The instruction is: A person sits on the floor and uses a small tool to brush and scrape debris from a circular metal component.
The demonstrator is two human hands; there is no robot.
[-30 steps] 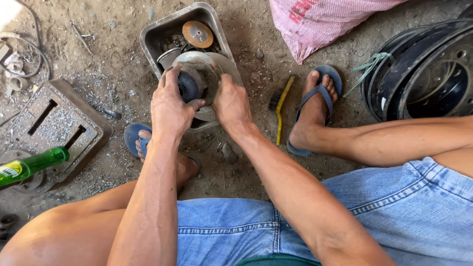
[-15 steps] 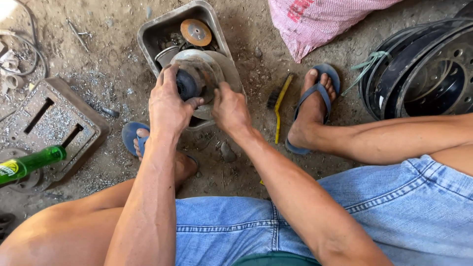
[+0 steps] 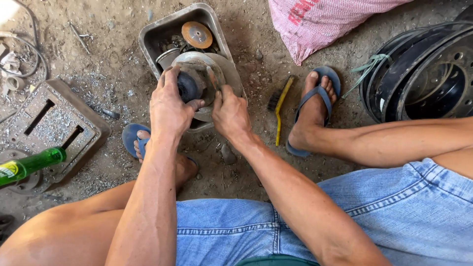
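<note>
A round metal disc part (image 3: 209, 79), propped on the rim of a grey tray (image 3: 148, 42) (floor-level), is gripped by the left hand (image 3: 170, 106) at its dark hub while the right hand (image 3: 230, 114) pinches its edge; judged mid-fitting, steady turning comes next.

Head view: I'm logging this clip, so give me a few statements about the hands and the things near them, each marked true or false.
1. Both hands, left hand and right hand, are on the metal disc part. True.
2. The wire brush lies inside the tray. False: it lies on the ground beside the right foot.
3. A green bottle shows at the left edge. True.
4. The person is barefoot. False: blue sandals are on both feet.
5. Black wheel rims lie at the right. True.
</note>
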